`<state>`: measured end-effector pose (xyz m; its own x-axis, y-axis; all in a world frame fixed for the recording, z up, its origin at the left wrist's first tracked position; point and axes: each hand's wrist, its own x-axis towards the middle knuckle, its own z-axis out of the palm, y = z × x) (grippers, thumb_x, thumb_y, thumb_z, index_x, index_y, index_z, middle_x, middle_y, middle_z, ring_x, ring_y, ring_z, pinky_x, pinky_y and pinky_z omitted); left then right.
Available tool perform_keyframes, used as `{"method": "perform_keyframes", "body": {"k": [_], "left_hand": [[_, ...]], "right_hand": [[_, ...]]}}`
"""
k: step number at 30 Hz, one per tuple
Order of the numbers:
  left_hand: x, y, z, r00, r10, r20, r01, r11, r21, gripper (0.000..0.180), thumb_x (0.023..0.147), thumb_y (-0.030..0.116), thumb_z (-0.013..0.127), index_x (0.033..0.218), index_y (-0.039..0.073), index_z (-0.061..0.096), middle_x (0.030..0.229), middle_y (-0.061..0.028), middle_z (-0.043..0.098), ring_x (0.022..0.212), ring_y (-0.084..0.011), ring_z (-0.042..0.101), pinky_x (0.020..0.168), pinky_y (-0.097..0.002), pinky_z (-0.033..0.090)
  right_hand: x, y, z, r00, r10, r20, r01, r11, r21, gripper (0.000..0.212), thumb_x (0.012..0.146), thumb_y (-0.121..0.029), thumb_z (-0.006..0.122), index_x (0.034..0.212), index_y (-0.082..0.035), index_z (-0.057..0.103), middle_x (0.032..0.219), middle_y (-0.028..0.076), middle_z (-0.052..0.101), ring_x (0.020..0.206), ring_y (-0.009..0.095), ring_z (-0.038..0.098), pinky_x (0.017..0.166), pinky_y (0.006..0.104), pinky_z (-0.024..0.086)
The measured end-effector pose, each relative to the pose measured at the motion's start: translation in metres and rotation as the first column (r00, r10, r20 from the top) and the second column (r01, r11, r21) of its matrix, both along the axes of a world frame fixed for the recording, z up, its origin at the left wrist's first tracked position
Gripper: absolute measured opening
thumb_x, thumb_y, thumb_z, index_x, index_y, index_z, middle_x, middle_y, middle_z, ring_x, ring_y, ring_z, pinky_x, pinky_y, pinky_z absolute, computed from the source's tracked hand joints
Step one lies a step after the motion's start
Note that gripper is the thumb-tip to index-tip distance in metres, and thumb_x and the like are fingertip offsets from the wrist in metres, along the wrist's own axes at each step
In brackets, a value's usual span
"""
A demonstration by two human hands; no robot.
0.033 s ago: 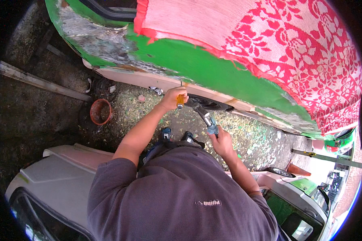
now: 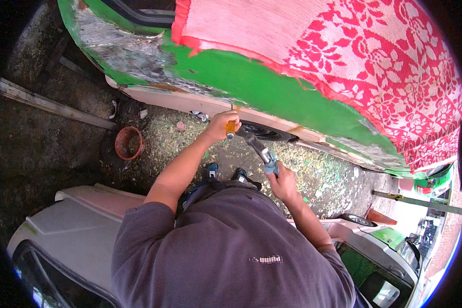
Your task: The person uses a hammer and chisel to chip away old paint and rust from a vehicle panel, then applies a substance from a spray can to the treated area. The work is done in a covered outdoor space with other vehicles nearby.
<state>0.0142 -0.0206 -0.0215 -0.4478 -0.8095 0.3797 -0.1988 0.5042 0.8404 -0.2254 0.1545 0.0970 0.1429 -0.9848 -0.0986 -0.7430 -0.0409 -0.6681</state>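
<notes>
My left hand [image 2: 220, 125] is closed around the amber handle of a screwdriver or chisel [image 2: 230, 129]. Its thin shaft points away from me to the lower edge of a green vehicle body [image 2: 272, 87] with worn, scraped paint; whether the tip touches is too small to tell. My right hand [image 2: 283, 182] grips a hammer [image 2: 254, 142] by its blue-grey handle. The dark hammer head is close beside the amber handle's butt end, just right of my left hand. Under the body's edge, a black tyre [image 2: 264, 132] shows behind the hammer.
A red-and-white floral cloth [image 2: 364, 66] covers the vehicle's upper right. An orange bucket [image 2: 129, 143] stands on the debris-strewn ground at left, near a long pole [image 2: 56, 105]. A pale vehicle [image 2: 82, 226] is behind me at left, and another vehicle [image 2: 374, 251] at lower right.
The hammer head has shifted slightly to the left, toward the amber handle. My left hand has barely moved.
</notes>
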Motion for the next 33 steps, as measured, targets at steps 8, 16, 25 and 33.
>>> {"method": "perform_keyframes", "body": {"k": [8,16,25,33], "left_hand": [[-0.005,-0.008,0.013,0.999,0.025,-0.034,-0.024,0.999,0.030,0.027,0.077,-0.004,0.070,0.073,0.003,0.044,0.070,-0.0059,0.050,0.065,-0.0200,0.054,0.062,-0.0292,0.043],[-0.005,-0.014,0.015,0.999,0.039,0.007,-0.039,0.992,0.119,0.026,0.080,0.007,0.070,0.076,0.004,0.045,0.073,-0.0093,0.049,0.066,-0.0241,0.051,0.063,-0.0338,0.043],[0.005,-0.003,-0.001,0.999,-0.039,0.008,0.039,0.999,-0.009,0.025,0.079,0.001,0.067,0.075,0.004,0.043,0.074,-0.0077,0.048,0.066,-0.0232,0.050,0.062,-0.0320,0.044],[0.009,-0.006,0.004,0.995,-0.094,-0.012,0.094,0.996,-0.009,0.024,0.075,0.001,0.069,0.075,0.005,0.045,0.075,-0.0076,0.052,0.068,-0.0253,0.057,0.062,-0.0348,0.046]], "right_hand": [[0.013,-0.012,-0.009,0.991,0.026,-0.131,-0.030,0.999,-0.034,0.028,0.084,-0.020,0.065,0.098,0.001,0.053,0.072,0.027,0.062,0.067,0.045,0.062,0.060,0.0516,0.050],[0.025,-0.007,-0.008,0.970,0.056,-0.235,-0.063,0.998,-0.021,0.026,0.085,-0.021,0.065,0.094,0.000,0.052,0.070,0.025,0.062,0.066,0.046,0.062,0.059,0.0513,0.049],[0.032,0.023,-0.003,0.991,-0.123,-0.060,0.122,0.992,-0.020,0.027,0.085,-0.019,0.064,0.096,0.002,0.051,0.070,0.028,0.060,0.069,0.048,0.061,0.061,0.0543,0.047],[0.049,0.018,0.002,0.977,-0.212,-0.027,0.213,0.976,0.038,0.026,0.087,-0.020,0.065,0.096,0.001,0.053,0.073,0.026,0.061,0.072,0.047,0.061,0.062,0.0529,0.047]]}}
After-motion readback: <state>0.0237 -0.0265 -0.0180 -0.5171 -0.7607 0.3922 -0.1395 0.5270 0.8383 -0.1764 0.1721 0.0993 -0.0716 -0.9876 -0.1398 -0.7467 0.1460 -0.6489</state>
